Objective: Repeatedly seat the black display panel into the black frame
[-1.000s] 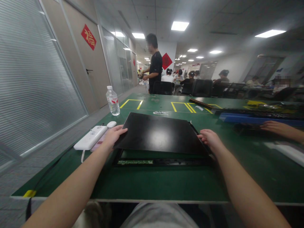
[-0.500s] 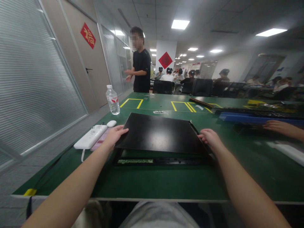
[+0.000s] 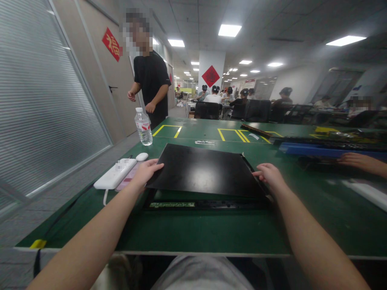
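Observation:
A flat, glossy black panel [image 3: 196, 169] lies tilted over a black frame [image 3: 229, 204], its near edge raised off the frame. My left hand [image 3: 149, 171] grips the panel's left edge, thumb on top. On the other side, my right hand [image 3: 267, 175] has its fingers bent against the frame's right side strip, beside the panel's edge. A green circuit board [image 3: 172, 205] shows along the frame's near side. The undersides of both grips are hidden.
Left of the panel are a white power strip [image 3: 115, 174], a phone [image 3: 128, 177], a white mouse-shaped item [image 3: 142, 157] and a water bottle [image 3: 143, 127]. At right, a co-worker's hand [image 3: 361, 162] is near a blue strip [image 3: 326, 150]. A person [image 3: 152, 82] stands beyond the green table [image 3: 193, 235].
The person beyond the table has moved left and closer. My right fingers have shifted slightly at the frame's edge; the panel and my left hand look almost unmoved.

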`<state>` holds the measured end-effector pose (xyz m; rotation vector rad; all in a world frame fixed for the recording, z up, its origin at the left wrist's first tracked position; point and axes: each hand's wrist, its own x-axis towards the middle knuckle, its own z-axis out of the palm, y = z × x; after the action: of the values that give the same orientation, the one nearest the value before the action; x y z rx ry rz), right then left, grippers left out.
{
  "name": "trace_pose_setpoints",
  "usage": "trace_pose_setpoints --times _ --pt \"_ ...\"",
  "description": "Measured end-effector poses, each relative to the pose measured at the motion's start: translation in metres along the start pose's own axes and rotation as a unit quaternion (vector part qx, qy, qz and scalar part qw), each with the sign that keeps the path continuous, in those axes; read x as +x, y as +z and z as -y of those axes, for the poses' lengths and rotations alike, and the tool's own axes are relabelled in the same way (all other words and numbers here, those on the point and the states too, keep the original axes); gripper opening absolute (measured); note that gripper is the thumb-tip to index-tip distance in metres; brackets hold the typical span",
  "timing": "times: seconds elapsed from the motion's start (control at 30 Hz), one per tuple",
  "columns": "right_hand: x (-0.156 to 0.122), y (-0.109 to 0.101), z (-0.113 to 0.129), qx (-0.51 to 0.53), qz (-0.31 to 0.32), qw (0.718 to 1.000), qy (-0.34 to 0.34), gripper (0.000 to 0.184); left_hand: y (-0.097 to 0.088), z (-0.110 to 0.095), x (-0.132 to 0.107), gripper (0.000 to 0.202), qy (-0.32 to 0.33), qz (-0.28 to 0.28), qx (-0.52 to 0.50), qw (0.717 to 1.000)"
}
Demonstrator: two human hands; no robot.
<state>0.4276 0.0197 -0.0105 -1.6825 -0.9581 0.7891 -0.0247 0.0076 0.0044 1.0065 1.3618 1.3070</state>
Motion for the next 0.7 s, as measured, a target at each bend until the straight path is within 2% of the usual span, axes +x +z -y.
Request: trace_pose_setpoints --times 0.23,0.43,0.7 --pt "0.0024 -0.0009 -0.0028 -0.017 -0.006 1.000 -0.009 0.008 0.0048 -0.0030 -0.0017 0.025 -0.014 -0.016 -0.008 1.000" --pt "0.0043 -0.0021 -0.0046 -0.042 -0.006 0.999 -0.009 0.009 0.0045 -0.0027 -0.0024 0.029 -0.022 -0.002 -0.023 0.999" --pt "0.0057 -0.0041 -0.0072 -0.076 -0.020 0.997 -0.021 0.011 0.0090 -0.0052 -0.0080 0.025 -0.025 -0.006 0.012 1.000"
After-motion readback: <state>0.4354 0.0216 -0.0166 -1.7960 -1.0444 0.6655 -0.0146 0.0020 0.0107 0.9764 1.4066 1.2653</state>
